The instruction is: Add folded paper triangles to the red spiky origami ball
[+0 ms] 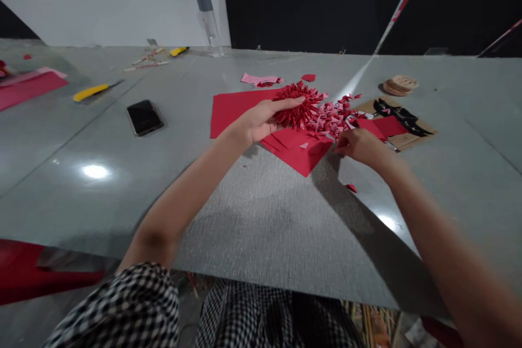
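A spiky red paper ball made of folded pieces rests on red paper sheets in the middle of the grey table. My left hand curls around its near left side and holds it. To the right lies a heap of small pink and red folded paper pieces. My right hand is at the near edge of that heap, its fingers pinched together on a small folded piece that I can barely make out.
A black phone lies left of the sheets. Yellow-handled knives and a clear bottle sit farther back. Black scissors lie on brown cardboard at the right, near a round wooden disc. Pink paper is at far left.
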`<state>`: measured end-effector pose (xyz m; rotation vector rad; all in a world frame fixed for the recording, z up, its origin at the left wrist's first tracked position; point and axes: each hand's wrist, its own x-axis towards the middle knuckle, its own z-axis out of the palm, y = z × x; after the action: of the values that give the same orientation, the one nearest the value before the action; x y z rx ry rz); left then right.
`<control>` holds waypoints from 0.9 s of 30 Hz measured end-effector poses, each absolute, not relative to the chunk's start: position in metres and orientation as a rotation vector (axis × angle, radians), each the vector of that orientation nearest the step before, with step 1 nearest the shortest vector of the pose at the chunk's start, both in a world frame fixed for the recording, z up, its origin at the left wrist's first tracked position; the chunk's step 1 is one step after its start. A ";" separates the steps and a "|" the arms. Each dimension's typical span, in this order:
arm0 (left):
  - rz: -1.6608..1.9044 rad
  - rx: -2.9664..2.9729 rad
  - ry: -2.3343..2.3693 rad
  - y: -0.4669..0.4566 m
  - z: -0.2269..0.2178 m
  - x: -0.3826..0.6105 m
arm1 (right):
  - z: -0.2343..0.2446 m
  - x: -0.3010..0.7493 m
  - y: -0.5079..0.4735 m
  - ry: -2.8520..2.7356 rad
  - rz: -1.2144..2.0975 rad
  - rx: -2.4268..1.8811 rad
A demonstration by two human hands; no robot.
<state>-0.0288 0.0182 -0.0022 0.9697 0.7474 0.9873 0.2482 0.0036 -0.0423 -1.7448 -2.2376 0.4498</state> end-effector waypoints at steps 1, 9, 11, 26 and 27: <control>0.989 0.971 0.749 0.017 -0.001 -0.030 | -0.041 0.248 0.001 -2.245 0.440 -1.724; 0.924 1.148 0.657 0.004 0.008 -0.038 | -0.039 0.240 -0.011 -2.210 0.440 -1.714; 0.902 1.232 0.625 0.001 0.008 -0.040 | -0.040 0.239 -0.013 -2.178 0.480 -1.704; 0.894 1.244 0.596 -0.004 0.020 -0.022 | 0.034 0.215 -0.016 -1.388 0.742 -1.204; 0.894 1.209 0.599 -0.004 0.020 -0.020 | 0.040 0.210 -0.017 -1.347 0.750 -1.187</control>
<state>-0.0201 -0.0044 0.0204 1.2094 0.5992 0.8945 0.2105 -0.0170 0.0399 -1.1869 -1.3469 0.7501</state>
